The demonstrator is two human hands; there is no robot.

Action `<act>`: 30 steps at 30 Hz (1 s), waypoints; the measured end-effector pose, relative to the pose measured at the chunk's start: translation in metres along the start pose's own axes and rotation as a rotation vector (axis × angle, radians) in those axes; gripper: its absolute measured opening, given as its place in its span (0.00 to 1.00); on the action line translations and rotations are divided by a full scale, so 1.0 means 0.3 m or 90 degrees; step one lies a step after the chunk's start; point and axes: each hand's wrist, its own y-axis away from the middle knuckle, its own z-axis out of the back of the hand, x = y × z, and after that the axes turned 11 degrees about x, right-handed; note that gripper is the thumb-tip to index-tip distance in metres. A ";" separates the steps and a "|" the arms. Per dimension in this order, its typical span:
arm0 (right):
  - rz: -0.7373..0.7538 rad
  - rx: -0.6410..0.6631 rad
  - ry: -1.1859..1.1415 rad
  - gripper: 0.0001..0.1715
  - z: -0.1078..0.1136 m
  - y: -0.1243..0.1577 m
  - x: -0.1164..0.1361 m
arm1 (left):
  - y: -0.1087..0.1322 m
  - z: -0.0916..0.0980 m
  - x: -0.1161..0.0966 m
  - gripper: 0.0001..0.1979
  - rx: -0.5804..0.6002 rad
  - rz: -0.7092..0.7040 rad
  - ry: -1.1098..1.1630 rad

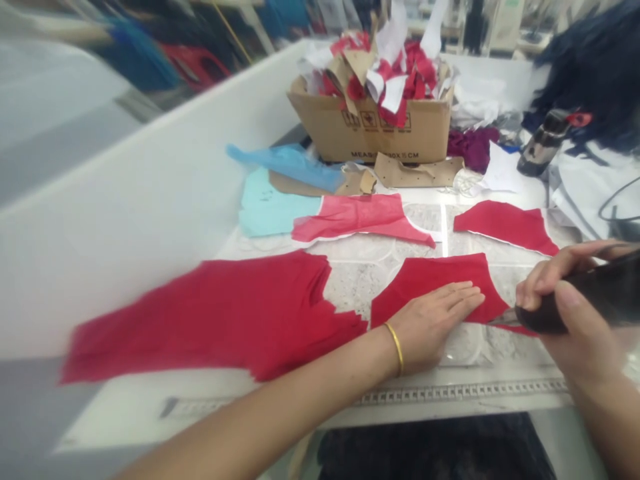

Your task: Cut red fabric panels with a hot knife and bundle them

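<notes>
My left hand (437, 323) lies flat, fingers stretched together, on a red fabric piece (440, 273) in front of me. A gold bangle circles that wrist. At the right, my right hand (575, 313) is wrapped round a black handheld cutter (605, 293), whose thin metal tip is at the lower right edge of this piece. Part of the cutter runs out of view. Left of my hands, a larger stack of red fabric (225, 313) spreads over the table. Behind are a pinkish-red piece with white edging (365, 217) and another red piece (507, 223).
A cardboard box (370, 130) full of red, white and brown scraps stands at the back. Near it lie light-blue fabric (277, 207), brown card pieces (420, 172) and a dark bottle-like object (544, 143). A measuring tape (465, 392) runs along the front edge. A white partition (150, 193) borders the left.
</notes>
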 end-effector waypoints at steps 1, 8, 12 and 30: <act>-0.002 0.000 -0.001 0.15 0.000 0.001 -0.001 | 0.002 -0.001 0.002 0.37 -0.005 -0.002 0.000; 0.009 0.007 0.088 0.12 0.009 0.014 -0.014 | 0.013 0.004 0.006 0.37 -0.030 -0.020 0.006; -0.002 0.016 0.080 0.11 0.012 0.020 -0.015 | 0.016 0.002 0.011 0.37 -0.042 -0.032 0.007; -0.006 -0.014 0.031 0.14 0.042 0.029 0.025 | 0.023 0.003 -0.001 0.38 -0.065 -0.020 -0.054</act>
